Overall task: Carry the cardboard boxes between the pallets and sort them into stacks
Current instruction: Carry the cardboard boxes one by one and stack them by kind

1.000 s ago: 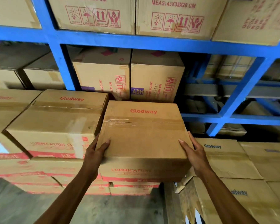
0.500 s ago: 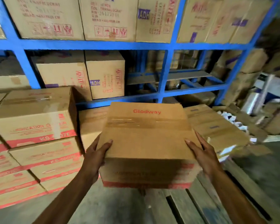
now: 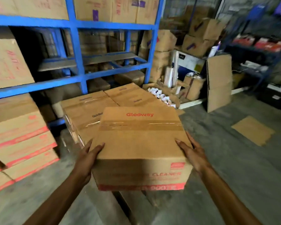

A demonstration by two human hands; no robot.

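Observation:
I hold a taped brown cardboard box (image 3: 141, 143) marked "Glodway", with a red band along its front, in the air at the centre of the view. My left hand (image 3: 88, 158) presses its left side and my right hand (image 3: 193, 153) presses its right side. Just behind and below it lies a low stack of similar boxes (image 3: 94, 109) with dark print on a wooden pallet (image 3: 133, 207). A taller stack of red-banded boxes (image 3: 21, 137) stands at the left.
A blue steel rack (image 3: 76, 51) loaded with cartons fills the back. Loose cartons, plastic wrap rolls and an upright flattened carton (image 3: 218, 82) clutter the back right. A flat cardboard sheet (image 3: 252, 130) lies on the concrete floor at the right.
The box has left the left stack and swung to the right with me. It now hangs in front of the low stack on the pallet, and the red-banded stack has slid to the left edge.

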